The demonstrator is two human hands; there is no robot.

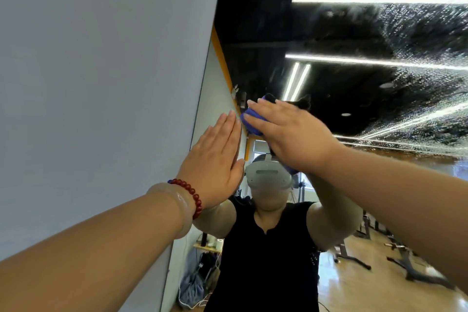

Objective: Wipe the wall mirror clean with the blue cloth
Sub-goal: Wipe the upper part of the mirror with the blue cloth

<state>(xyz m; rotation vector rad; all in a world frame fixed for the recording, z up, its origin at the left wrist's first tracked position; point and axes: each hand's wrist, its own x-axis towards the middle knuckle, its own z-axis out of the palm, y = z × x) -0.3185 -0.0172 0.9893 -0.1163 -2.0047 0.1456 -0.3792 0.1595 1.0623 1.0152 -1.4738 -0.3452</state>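
The wall mirror (pixel 329 33) fills the right of the head view, and its upper right is covered with spray droplets. My right hand (pixel 288 132) presses the bunched blue cloth (pixel 249 121) against the glass near the mirror's left edge, fingers spread over it. The cloth shows at my fingertips and below my palm. My left hand (pixel 215 159) lies flat with straight fingers on the mirror's left edge, just left of the cloth. A red bead bracelet (pixel 195 195) and a pale bangle sit on my left wrist.
A plain grey wall (pixel 101 58) runs left of the mirror. The glass reflects a person in a black top with a headset, ceiling light strips, a wooden floor and desk frames at the lower right.
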